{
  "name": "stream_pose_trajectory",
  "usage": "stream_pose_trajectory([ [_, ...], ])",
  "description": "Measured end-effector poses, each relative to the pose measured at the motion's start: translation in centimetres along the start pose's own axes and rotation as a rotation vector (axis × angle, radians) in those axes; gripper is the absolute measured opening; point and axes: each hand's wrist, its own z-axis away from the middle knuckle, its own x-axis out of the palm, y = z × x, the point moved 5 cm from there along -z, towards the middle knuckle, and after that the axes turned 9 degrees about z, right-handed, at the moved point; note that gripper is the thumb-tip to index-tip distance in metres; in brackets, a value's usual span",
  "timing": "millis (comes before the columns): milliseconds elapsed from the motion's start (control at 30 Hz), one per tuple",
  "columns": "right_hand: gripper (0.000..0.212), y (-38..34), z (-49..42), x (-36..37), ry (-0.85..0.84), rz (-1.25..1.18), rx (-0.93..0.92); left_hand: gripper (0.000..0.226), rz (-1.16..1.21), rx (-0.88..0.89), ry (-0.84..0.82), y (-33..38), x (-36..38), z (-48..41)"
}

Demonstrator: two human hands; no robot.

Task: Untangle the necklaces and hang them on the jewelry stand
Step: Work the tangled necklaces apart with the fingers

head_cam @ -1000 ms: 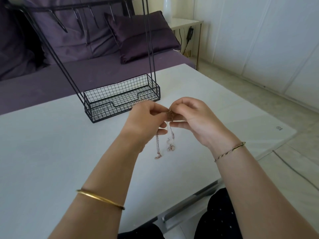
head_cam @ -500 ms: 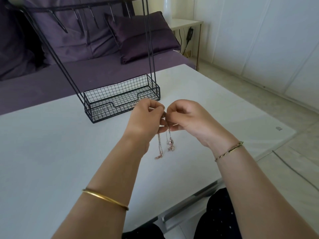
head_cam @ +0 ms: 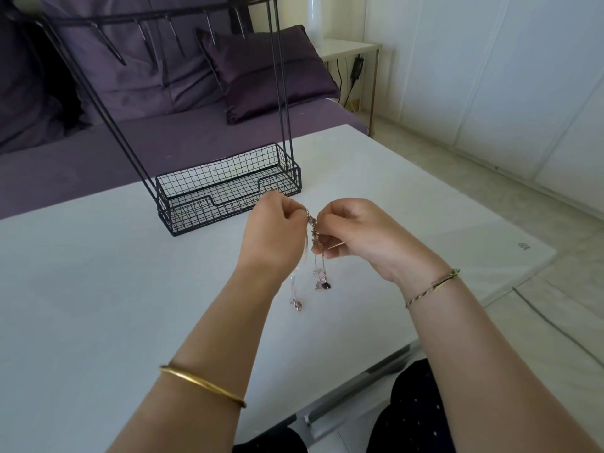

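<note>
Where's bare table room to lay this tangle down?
Bare white tabletop lies left of the left hand, before the black wire jewelry stand, and right of the right hand toward the edge. Crowded: between the hands, where thin tangled necklaces dangle.

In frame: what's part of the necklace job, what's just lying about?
Job: tangled necklaces, pinched between left hand and right hand; jewelry stand, visible hooks bare.
Lying about: purple pillows, bed, side table.
</note>
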Motion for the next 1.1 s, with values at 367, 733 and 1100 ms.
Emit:
stream_pose_trajectory([
  [367, 0.013, -0.2, 0.0, -0.1, 0.137, 0.142, -0.095, 0.012, -0.385, 0.131, -0.017, -0.1, 0.2, -0.4],
  [733, 0.020, 0.1, -0.2, -1.3, 0.127, -0.271, 0.004, 0.011, 0.376, -0.255, -0.111, -1.3, 0.2, -0.5],
  [1100, 0.018, 0.2, -0.2, -0.6, 0.082, -0.317, 0.069, 0.019, 0.143, -0.078, -0.001, 0.0, -0.4, -0.4],
])
